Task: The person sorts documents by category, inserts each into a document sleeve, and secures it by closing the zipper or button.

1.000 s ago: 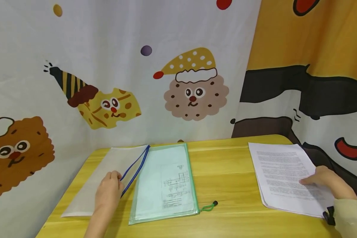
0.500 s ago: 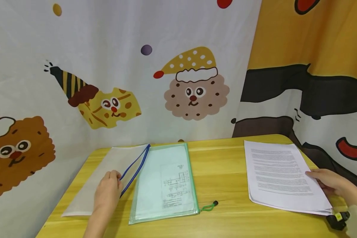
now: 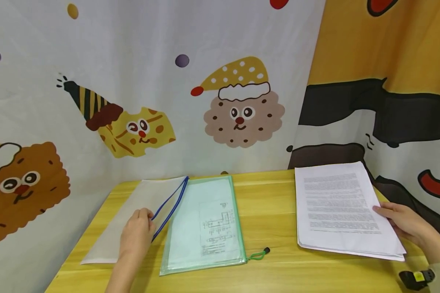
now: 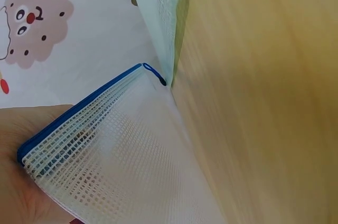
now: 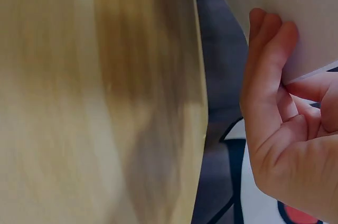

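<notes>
R side of the paper stack point(image 3: 337, 211) has just come up off the counter point(image 3: 267, 219); can't tell if its L side is clear too. I take that to mean the sheets now move as 1 bundle & the pick-up's mostly done. My R grip point(image 3: 407, 221) is nipped on the stack's R edge, thumb on top, fingers underneath, closed to approx. the sheets' thickness. My L grip point(image 3: 136, 232) pinches the white mesh pouch point(image 3: 150, 195) nr its blue zip edge point(image 4: 63, 120), w/ the 2 blue sides parted; exact fingertip hold's hidden.

Vs. 1 s ago: stack lay flat & farther R, my R fingers on top of it; now it's shifted L & up. Pouch & L grip look abt the same. Green folder point(image 3: 190, 228) hasn't moved, flat just R of the pouch.
</notes>
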{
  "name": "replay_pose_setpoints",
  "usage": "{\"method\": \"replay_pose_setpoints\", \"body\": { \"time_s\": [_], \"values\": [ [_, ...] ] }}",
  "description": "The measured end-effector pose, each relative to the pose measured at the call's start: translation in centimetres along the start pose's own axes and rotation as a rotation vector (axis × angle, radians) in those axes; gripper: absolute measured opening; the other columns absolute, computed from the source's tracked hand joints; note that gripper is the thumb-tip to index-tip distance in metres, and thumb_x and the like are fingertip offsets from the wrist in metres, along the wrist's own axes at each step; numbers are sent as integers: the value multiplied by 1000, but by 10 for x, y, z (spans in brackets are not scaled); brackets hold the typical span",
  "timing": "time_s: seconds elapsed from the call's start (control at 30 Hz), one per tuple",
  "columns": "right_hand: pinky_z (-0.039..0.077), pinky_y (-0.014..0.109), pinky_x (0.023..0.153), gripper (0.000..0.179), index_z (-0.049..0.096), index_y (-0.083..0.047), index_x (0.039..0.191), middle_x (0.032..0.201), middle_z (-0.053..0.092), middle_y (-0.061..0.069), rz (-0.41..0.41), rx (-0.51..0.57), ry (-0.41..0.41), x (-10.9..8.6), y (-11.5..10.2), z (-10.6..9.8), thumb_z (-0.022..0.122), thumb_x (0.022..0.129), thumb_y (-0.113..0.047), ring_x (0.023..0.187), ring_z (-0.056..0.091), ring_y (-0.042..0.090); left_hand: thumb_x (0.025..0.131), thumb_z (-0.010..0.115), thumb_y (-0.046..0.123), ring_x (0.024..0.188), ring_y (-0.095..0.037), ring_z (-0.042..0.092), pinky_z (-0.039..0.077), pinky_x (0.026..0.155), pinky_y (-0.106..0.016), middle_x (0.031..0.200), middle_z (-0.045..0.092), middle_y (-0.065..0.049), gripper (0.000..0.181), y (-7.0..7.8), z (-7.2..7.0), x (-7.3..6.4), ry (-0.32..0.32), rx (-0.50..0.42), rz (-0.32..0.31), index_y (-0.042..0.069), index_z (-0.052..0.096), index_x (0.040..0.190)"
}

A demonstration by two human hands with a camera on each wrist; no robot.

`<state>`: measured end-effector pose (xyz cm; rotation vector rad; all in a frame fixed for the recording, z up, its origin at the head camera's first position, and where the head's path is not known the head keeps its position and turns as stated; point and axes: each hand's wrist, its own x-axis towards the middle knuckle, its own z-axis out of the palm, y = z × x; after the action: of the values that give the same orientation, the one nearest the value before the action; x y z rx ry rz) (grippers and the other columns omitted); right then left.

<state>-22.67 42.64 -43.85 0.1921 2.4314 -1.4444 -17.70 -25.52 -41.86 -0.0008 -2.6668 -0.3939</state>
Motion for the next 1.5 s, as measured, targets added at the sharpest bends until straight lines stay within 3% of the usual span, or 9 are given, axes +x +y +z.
{"method": "replay_pose_setpoints", "body": {
  "time_s": [0.37, 0.5, 0.8, 1.27, 1.5],
  "values": [
    [58, 37, 70, 75, 12, 14, 143, 92, 66, -9, -98, 34, 7, -6, -32, 30, 43, 99, -38, 81, 68, 24, 83, 61, 1, 76, -28, 60, 53, 65, -40, 87, 60, -16, 9, 8, 8, 2, 17, -7, 15, -2, 59, 92],
    [58, 36, 69, 71, 15, 13, 143, 93, 66, -11, -133, 60, -24, -4, -44, 42, 43, 100, -35, 81, 68, 23, 83, 61, 0, 74, -28, 60, 53, 65, -38, 86, 60, -15, 9, 12, 9, 3, 25, -22, 34, -2, 59, 91],
    [58, 35, 69, 67, 21, 12, 142, 94, 68, -7, -184, 92, -84, -2, -74, 71, 45, 99, -34, 80, 68, 24, 83, 61, 0, 74, -25, 59, 53, 66, -37, 86, 60, -14, 9, 22, 12, 2, 12, -39, 15, -2, 60, 91],
    [58, 38, 68, 55, 33, 11, 136, 100, 69, 4, -277, 186, -289, 16, -99, 125, 47, 99, -27, 82, 69, 26, 83, 60, 1, 73, -24, 59, 52, 65, -35, 85, 59, -11, 9, 35, 17, 2, 0, -53, -10, 0, 60, 91],
    [57, 36, 69, 55, 35, 12, 135, 101, 68, 6, -275, 222, -332, 23, -113, 151, 49, 99, -26, 83, 68, 24, 82, 60, 1, 76, -26, 60, 52, 67, -38, 88, 60, -12, 10, 41, 19, 3, -2, -51, -22, 1, 60, 91]
  ]
}}
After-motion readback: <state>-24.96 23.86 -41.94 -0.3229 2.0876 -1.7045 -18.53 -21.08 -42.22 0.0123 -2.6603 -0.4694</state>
